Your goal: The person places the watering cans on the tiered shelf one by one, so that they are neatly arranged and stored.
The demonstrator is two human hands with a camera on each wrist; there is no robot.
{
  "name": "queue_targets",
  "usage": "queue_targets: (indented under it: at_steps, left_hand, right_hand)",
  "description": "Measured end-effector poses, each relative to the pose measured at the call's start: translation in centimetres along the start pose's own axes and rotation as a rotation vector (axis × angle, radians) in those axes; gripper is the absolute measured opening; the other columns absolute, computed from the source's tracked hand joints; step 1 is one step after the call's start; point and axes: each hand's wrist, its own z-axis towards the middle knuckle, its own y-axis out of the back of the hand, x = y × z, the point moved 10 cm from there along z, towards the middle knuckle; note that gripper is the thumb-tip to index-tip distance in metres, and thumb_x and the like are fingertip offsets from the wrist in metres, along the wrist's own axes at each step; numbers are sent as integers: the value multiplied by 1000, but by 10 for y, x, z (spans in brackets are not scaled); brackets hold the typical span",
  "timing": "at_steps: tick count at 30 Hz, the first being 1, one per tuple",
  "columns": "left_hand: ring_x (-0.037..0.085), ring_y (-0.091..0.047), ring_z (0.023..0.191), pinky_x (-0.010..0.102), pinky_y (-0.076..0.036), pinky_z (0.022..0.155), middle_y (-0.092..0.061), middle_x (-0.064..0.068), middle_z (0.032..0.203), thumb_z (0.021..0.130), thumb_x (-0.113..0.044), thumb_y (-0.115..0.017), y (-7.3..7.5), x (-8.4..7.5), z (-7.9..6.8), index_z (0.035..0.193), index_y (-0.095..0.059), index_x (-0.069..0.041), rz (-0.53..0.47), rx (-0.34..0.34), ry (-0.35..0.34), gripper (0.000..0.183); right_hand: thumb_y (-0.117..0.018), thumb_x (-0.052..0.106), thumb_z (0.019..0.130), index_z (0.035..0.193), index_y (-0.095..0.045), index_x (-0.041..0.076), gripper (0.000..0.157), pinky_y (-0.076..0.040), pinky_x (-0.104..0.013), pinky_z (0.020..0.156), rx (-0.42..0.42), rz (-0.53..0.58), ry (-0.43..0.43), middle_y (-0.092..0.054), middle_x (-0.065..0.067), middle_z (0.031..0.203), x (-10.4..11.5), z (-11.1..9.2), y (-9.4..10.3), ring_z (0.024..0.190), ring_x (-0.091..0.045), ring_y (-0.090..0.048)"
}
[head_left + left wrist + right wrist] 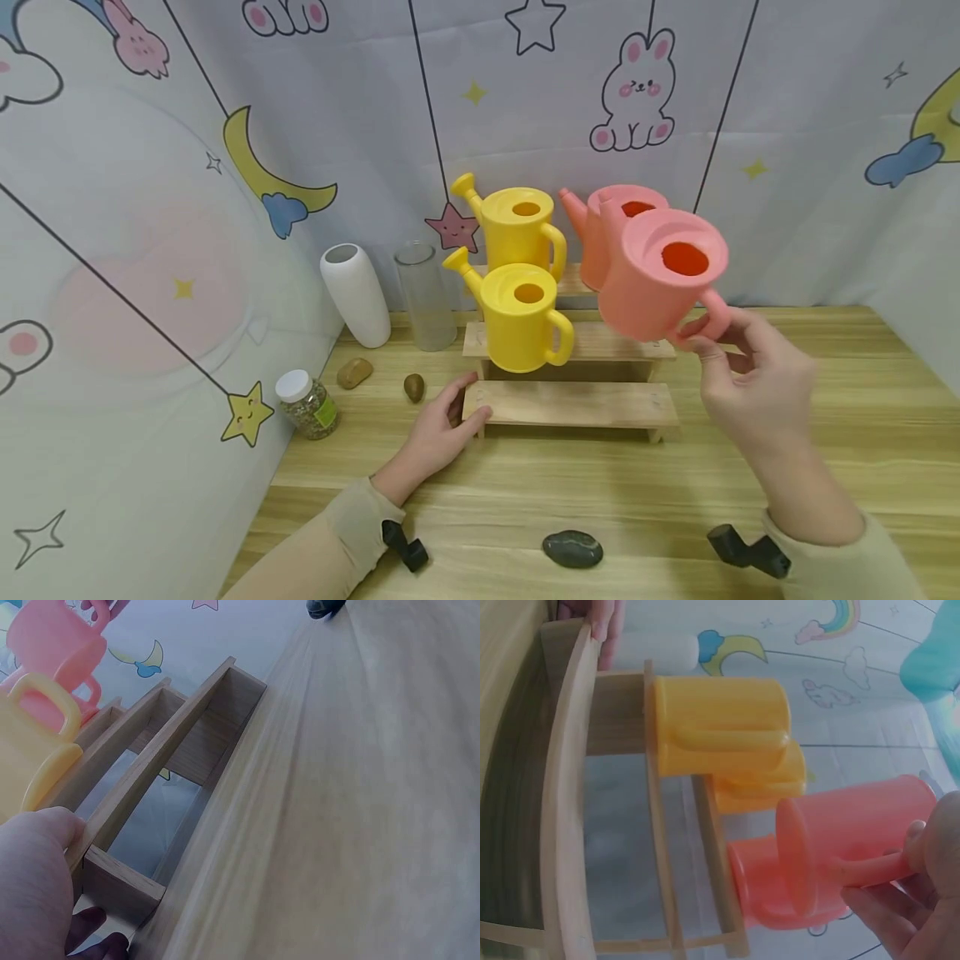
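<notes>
My right hand [765,383] pinches the handle of a pink watering can [652,275], holding it up above the right part of a three-step wooden stand [570,404]. Behind it, partly hidden, a second pink watering can [592,237] stands on the top step. Two yellow watering cans are on the left side: one [513,221] on the top step, the other [517,325] on the middle step. My left hand [438,433] holds the left end of the lowest step. In the left wrist view its thumb [56,825] lies on the board and the fingers are by the side support.
Left of the stand are a white vase [356,296], a clear glass cylinder [427,300], two brown stones [354,372] and a white-lidded jar [307,404]. A dark stone [572,549] lies at the table's front. A printed curtain [810,167] hangs behind.
</notes>
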Motion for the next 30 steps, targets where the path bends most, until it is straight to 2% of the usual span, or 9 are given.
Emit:
queue_targets:
  at_steps: [5,11,17,27,30]
  left_hand:
    - [20,-41,150,47,-42,119,-47,1,159,97,-45,-69,0,-1,-1,153,-45,-25,-10,5,8,64]
    - [21,-41,150,46,-41,119,-46,1,159,97,-45,-69,0,-2,-1,153,-45,-24,-3,6,17,65]
    - [21,-40,151,45,-41,120,-46,0,159,97,-44,-69,0,-2,-1,153,-45,-23,-6,8,21,65]
    - [21,-40,150,43,-41,120,-46,2,159,97,-42,-69,-1,1,0,153,-45,-20,-6,5,19,65]
    - [21,-41,150,43,-41,119,-46,2,159,97,-42,-69,0,1,1,153,-45,-20,-5,3,15,65]
  right_hand:
    - [-71,-4,89,94,-65,-4,8,-53,-3,70,62,-13,-8,-74,-12,90,-1,-3,-12,86,13,-66]
    - [-73,-4,88,94,-65,-1,10,-51,-1,72,87,-43,-19,-75,-11,91,-4,-8,-21,88,20,-62]
    - [-71,-3,90,93,-62,4,12,-50,0,71,130,-83,-64,-76,-11,94,-13,-11,-31,88,21,-60]
    - [-72,-3,90,97,-63,-1,11,-50,0,70,183,-92,-95,-75,-14,93,-24,-16,-43,84,22,-57]
    - [-70,-2,91,99,-64,0,10,-50,1,71,204,-94,-128,-74,-12,93,-26,-18,-46,83,22,-57]
